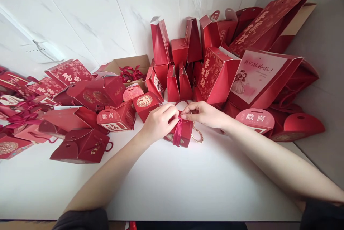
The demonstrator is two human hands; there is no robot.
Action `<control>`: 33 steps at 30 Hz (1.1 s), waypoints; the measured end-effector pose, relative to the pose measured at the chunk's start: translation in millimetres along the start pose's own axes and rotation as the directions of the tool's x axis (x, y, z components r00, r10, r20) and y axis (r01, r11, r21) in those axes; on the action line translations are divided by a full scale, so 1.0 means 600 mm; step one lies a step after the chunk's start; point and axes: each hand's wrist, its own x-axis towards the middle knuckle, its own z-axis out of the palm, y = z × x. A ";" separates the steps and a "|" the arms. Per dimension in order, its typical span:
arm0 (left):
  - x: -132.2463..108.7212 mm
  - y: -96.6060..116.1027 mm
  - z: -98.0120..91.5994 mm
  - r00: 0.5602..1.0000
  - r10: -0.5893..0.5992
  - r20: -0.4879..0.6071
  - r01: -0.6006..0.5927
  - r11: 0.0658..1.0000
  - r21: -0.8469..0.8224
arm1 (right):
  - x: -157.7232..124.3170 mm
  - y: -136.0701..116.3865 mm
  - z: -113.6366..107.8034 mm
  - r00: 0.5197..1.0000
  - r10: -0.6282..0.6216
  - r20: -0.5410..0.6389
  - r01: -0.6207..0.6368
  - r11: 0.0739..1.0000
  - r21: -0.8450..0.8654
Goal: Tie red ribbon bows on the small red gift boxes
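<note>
A little red box (187,135) sits on the tabletop (161,183), just under the fingers (187,116), ribbon (177,135) already over its front. The left hand (160,120) and right hand (201,112) both pinch the ribbon's top; I see no finished bow. Past the fingers, tall boxes (159,47) show no ribbon.

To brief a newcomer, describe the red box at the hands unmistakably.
On the white table, find where the left hand and right hand nearly meet. There is a small red cardboard box wrapped with shiny crimson ribbon. A gold twisted cord loops out beside it, seen at no neighbouring box.
</note>
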 end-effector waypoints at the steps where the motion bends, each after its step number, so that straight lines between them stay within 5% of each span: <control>1: 0.000 0.000 0.000 1.000 0.010 -0.027 -0.009 0.999 0.044 | -0.001 0.000 -0.001 1.000 0.013 -0.003 -0.014 1.000 -0.009; 7: 0.000 0.007 -0.005 0.992 -0.107 -0.070 0.123 0.948 0.293 | -0.004 -0.001 -0.001 0.994 0.101 -0.038 -0.100 0.994 0.043; 17: 0.009 0.011 -0.017 0.935 -0.315 0.161 0.315 0.949 0.025 | -0.004 -0.005 0.008 0.994 0.107 -0.019 -0.105 0.991 0.087; 24: 0.016 0.016 -0.047 0.837 -0.368 0.405 0.487 0.839 -0.243 | -0.005 0.005 0.013 0.997 0.076 -0.020 -0.074 0.996 0.056; 33: 0.018 0.021 -0.052 0.786 -0.429 0.445 0.577 0.767 -0.280 | -0.013 -0.010 0.016 0.999 0.004 -0.047 -0.011 0.990 -0.141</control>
